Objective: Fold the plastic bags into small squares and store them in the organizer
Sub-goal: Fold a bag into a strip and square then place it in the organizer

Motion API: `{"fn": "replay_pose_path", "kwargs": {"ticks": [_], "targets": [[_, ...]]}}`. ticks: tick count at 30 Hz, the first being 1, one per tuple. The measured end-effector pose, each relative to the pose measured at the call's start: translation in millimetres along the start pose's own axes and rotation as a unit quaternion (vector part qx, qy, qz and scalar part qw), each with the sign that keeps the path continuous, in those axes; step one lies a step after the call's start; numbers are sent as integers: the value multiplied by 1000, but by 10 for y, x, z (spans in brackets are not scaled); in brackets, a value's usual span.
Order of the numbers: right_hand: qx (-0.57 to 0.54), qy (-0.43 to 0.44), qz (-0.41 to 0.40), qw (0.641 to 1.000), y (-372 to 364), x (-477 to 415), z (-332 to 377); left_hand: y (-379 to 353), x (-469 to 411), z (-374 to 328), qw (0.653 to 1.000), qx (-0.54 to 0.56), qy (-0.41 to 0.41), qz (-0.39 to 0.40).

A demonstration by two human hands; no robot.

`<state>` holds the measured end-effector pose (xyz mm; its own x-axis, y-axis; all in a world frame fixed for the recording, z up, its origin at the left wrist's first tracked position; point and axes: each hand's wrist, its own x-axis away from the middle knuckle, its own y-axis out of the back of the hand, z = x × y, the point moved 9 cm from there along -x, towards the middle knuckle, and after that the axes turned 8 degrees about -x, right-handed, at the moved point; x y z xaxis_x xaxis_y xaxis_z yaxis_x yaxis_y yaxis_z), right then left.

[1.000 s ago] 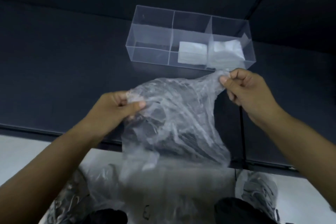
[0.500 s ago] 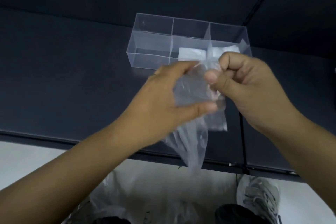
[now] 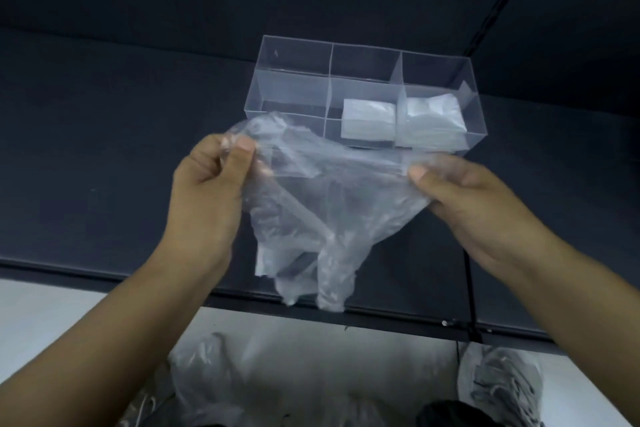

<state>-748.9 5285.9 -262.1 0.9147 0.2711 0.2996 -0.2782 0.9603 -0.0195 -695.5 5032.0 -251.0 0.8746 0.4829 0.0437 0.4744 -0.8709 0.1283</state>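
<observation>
A crumpled clear plastic bag [image 3: 322,211] hangs in the air in front of me, stretched between both hands. My left hand [image 3: 211,184] pinches its upper left edge between thumb and fingers. My right hand [image 3: 460,198] pinches its upper right edge. Behind the bag, a clear organizer [image 3: 294,87] with several compartments stands on the dark table [image 3: 104,156]. One folded bag square [image 3: 369,123] lies in its front middle compartment and another folded square [image 3: 433,118] in the front right one. The bag hides part of the organizer's front wall.
The table's front edge [image 3: 104,270] runs across below my forearms. Below it on the pale floor lie more loose plastic bags [image 3: 214,378], and a grey shoe [image 3: 502,388] shows at the lower right. A seam [image 3: 467,274] splits the tabletop on the right.
My hands were close together with the bag bunched between them; they have moved apart and now hold the bag spread wide by its top edge.
</observation>
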Motion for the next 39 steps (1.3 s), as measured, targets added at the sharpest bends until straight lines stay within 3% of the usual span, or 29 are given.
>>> {"fn": "replay_pose_path", "kwargs": {"ticks": [6,11,13,15,17,18,21,26,30,32,35,39], "targets": [[7,86,-118,989,181,-83,227,39,78,350,995,-77,50,47],[70,44,-39,996,89,-249,225,280,-48,409,978,-202,40,0],[103,34,19,994,-121,-290,212,55,-145,286,970,-227,10,88],[115,31,74,990,-405,-306,213,-399,-105,167,943,-233,4,240],[111,19,116,987,-607,-347,189,-739,-42,105,928,-183,26,322],[120,12,122,985,-626,-375,165,-791,-71,94,939,-146,40,309],[177,-4,103,979,-387,-475,61,-497,-279,188,976,-122,65,167],[253,-50,27,966,427,-561,-364,187,-469,677,977,-173,121,18],[188,-61,-17,980,720,-542,-544,509,-489,913,967,-218,129,-20],[165,-36,16,985,639,-537,-535,599,-502,999,967,-216,134,-29],[253,8,101,962,360,-518,-530,639,-521,1073,970,-194,140,-33],[384,92,112,912,95,-557,-504,631,-550,1085,974,-160,157,-37]]}}
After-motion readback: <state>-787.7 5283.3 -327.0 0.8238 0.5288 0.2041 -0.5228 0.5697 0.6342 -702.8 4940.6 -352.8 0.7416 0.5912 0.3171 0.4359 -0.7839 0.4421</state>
